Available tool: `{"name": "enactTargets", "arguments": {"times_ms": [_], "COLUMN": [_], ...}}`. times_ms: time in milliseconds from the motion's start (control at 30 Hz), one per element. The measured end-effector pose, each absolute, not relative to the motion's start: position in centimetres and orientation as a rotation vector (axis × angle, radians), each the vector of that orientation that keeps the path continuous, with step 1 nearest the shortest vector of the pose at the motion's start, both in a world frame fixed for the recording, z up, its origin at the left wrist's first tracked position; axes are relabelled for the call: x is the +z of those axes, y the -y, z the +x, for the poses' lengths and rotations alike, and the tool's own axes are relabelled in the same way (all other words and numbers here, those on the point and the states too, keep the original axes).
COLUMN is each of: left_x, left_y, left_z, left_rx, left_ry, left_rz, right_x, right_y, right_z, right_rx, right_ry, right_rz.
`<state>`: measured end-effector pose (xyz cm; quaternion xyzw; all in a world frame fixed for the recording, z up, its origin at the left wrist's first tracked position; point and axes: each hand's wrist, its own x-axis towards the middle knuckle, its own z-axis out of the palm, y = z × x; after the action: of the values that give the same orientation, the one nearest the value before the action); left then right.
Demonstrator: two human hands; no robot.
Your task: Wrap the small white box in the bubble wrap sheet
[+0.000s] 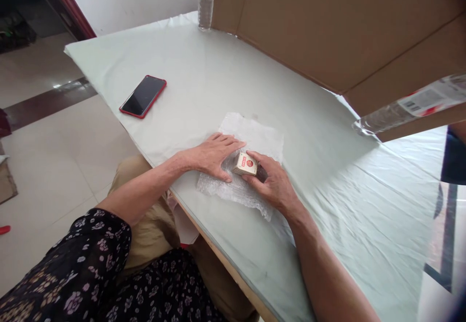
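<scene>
A small cream-coloured box (246, 163) with red print sits on a sheet of bubble wrap (257, 135) spread over the table. My right hand (272, 179) grips the box from its right side, thumb and fingers on opposite edges. To the left of the box, my left hand (216, 154) lies flat on the bubble wrap with its fingers spread, holding nothing. The wrap shows around both hands, its edges crumpled.
A phone in a red case (143, 96) lies near the table's left edge. Behind stands a large cardboard panel (313, 16), with one clear plastic bottle (206, 2) at its left end and another bottle (411, 106) at the right. A pale cloth (182, 60) covers the table.
</scene>
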<state>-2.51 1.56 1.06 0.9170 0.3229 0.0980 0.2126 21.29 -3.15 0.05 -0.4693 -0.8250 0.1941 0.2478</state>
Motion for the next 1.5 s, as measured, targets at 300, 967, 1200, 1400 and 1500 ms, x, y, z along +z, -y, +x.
{"name": "enactTargets", "arguments": {"times_ms": [300, 967, 1200, 1400, 1500], "left_x": [1.0, 1.1, 1.9, 2.0, 2.3], "left_y": [-1.5, -1.5, -1.7, -1.6, -1.4], "left_z": [-2.5, -2.6, -2.8, -2.8, -2.6], "left_rx": [0.273, 0.279, 0.299, 0.460, 0.548], "left_ry": [-0.891, -0.881, -0.883, -0.880, -0.842], "left_rz": [2.540, 2.525, 2.441, 2.376, 2.346], "right_x": [0.0, -0.3, 0.2, 4.1, 6.2], "right_y": [3.3, 3.5, 3.6, 4.9, 6.3], "right_z": [21.2, 21.2, 21.5, 22.2, 22.0], "right_rx": [0.542, 0.548, 0.604, 0.349, 0.375], "right_ry": [2.235, 2.220, 2.213, 2.245, 2.485], "right_rz": [-1.317, -1.330, -1.297, -1.223, -1.110]}}
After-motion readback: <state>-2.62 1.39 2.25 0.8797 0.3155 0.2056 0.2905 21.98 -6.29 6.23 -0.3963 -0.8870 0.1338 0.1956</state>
